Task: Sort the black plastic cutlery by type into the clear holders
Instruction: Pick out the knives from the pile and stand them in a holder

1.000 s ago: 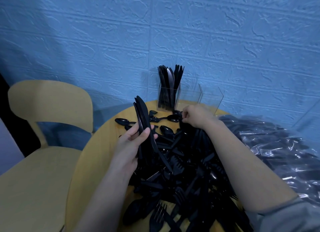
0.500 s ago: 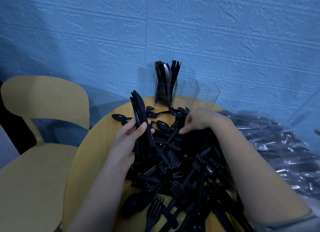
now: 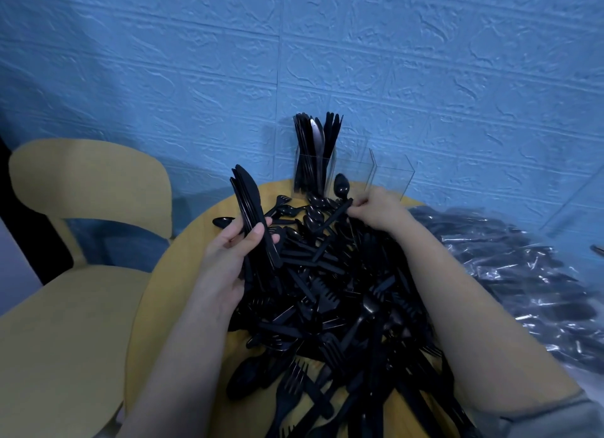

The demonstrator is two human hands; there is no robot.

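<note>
A big heap of black plastic cutlery (image 3: 330, 303) covers the round yellow table (image 3: 173, 294): forks, spoons and knives mixed. My left hand (image 3: 232, 258) grips a bundle of black knives (image 3: 250, 205), blades pointing up, over the heap's left edge. At the far side of the heap my right hand (image 3: 376, 209) pinches the end of a single black knife (image 3: 330, 223) that slants down into the pile. Three clear holders stand against the wall: the left holder (image 3: 310, 173) is full of upright knives, the middle holder (image 3: 354, 169) and the right holder (image 3: 394, 178) look empty.
A yellow chair (image 3: 88, 189) stands left of the table. Crinkled clear plastic bags of more black cutlery (image 3: 529, 274) lie on the right. A blue textured wall (image 3: 392, 62) is right behind the holders. Loose spoons (image 3: 313, 205) lie in front of the holders.
My right hand has taken hold of one knife at the far side of the heap and lifted its end. My left hand still holds the knife bundle in about the same place.
</note>
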